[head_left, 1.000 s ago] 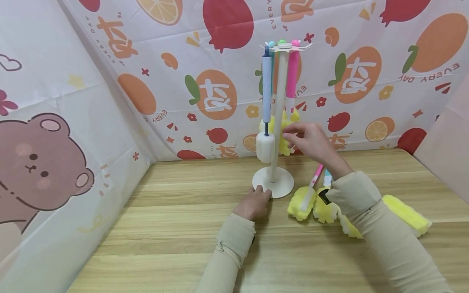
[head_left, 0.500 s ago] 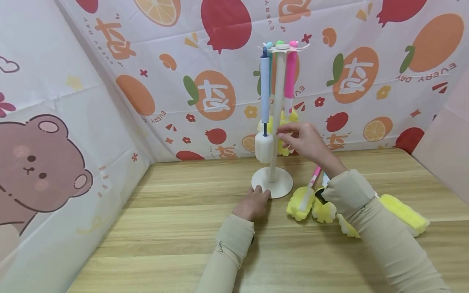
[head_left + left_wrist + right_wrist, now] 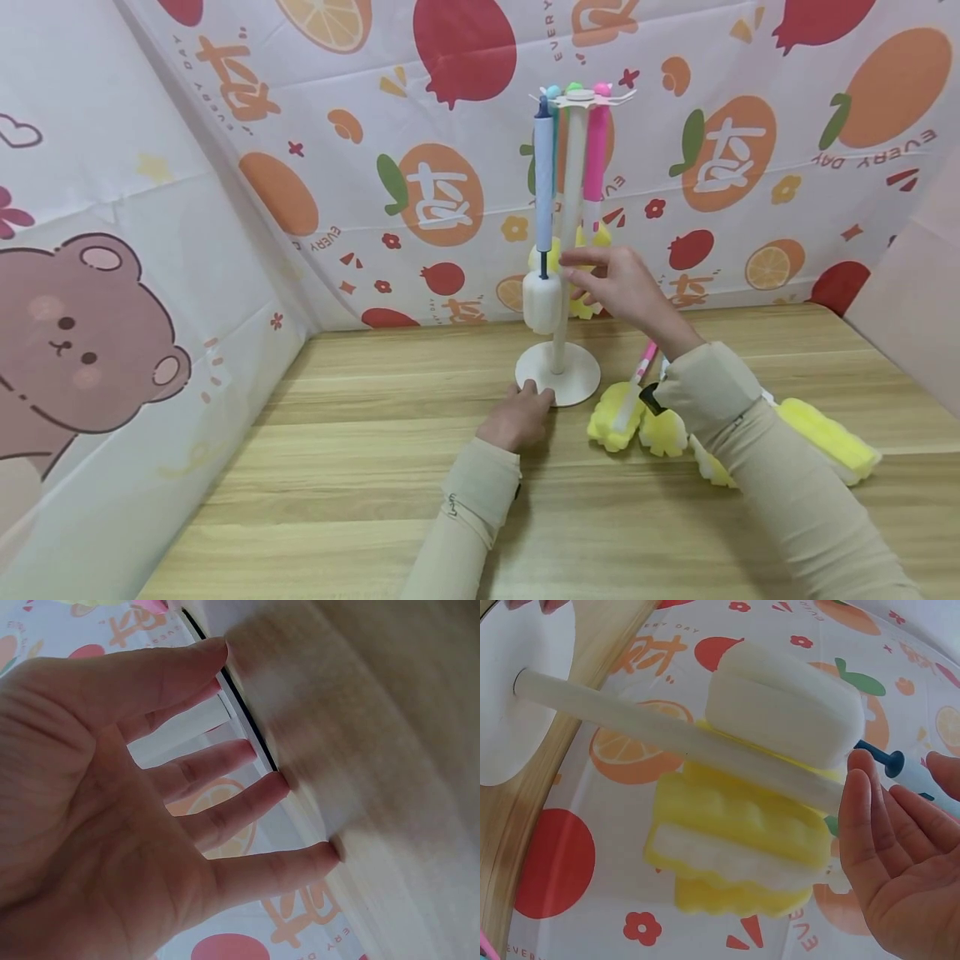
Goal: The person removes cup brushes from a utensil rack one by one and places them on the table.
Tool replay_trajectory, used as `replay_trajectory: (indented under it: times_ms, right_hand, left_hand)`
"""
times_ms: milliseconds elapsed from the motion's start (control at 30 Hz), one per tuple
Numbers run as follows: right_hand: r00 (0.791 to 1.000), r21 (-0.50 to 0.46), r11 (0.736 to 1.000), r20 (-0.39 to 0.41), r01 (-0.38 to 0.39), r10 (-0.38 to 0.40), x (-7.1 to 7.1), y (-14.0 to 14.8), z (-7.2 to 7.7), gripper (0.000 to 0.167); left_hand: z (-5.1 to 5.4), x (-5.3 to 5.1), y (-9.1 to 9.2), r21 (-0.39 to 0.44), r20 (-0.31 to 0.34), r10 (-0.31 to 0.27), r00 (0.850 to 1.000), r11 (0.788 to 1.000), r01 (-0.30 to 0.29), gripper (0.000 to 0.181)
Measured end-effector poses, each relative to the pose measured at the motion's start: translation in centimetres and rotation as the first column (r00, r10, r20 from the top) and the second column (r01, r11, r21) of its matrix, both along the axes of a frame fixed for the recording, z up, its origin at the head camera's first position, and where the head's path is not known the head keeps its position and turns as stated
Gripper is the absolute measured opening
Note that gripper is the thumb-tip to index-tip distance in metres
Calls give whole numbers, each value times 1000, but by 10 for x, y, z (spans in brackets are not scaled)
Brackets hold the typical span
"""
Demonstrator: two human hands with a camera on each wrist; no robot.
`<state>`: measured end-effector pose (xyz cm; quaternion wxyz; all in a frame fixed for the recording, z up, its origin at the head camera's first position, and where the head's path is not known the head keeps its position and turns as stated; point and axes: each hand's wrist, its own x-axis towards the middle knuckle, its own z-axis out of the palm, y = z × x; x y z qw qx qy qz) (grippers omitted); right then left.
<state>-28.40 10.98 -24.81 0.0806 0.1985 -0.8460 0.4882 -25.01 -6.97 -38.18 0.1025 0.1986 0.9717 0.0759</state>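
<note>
Head view: a white stand rises near the back edge of the desk, broad wood leftward; the right sleeve partly hides yellow brushes.

Left wrist view: the left hand spreads wide, fingertips at the base.

Right wrist view: the right hand, fingers loosely bent, is beside the hanging white brush.

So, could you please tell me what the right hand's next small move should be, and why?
Perhaps close the right hand on the blue-handled brush, around its dark stem: its fingers and thumb are apart just beside it, while the left hand rests at the white base.
</note>
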Motion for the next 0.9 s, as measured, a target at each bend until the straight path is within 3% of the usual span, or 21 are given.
replay_trajectory:
  times_ms: [233, 900]
  right_hand:
    - [998, -40, 999, 49, -31, 33, -2, -3, 3, 40]
    - [996, -46, 998, 69, -46, 50, -12, -18, 8, 47]
  left_hand:
    - [0, -1, -1, 4, 2, 2, 1000, 1000, -2, 24]
    - [-1, -1, -1, -4, -10, -7, 1000, 1000, 7, 24]
